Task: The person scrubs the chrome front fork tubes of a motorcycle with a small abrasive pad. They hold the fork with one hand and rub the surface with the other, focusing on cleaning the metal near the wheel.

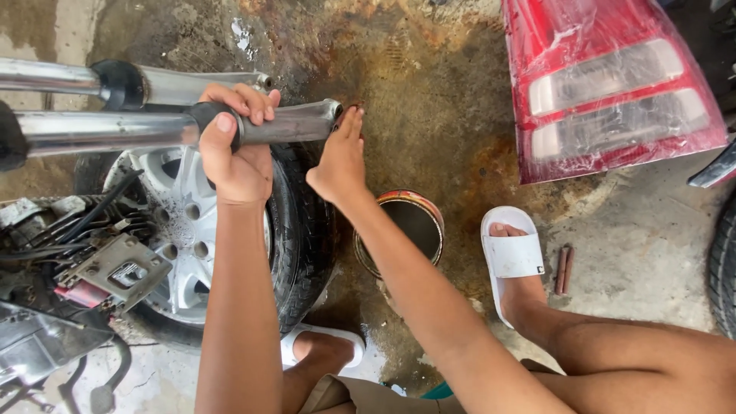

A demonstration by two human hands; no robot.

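My left hand (pixel 238 146) is wrapped around the nearer of two metal fork tubes (pixel 100 130), at its black seal collar. The second fork tube (pixel 176 84) runs parallel just behind it. My right hand (pixel 340 157) is held flat against the nearer tube's lower end (pixel 326 115), fingers straight and pointing up. Whether a small part sits under the fingertips cannot be told. Below the tubes lies a motorcycle wheel (pixel 184 238) with a silver cast rim and black tyre.
A rusty tin can (pixel 410 226) stands on the oil-stained concrete below my right hand. A red tail-light unit (pixel 613 84) lies at top right. My feet in white slides (pixel 512 257) rest on the floor. Engine parts and cables (pixel 84 261) crowd the left.
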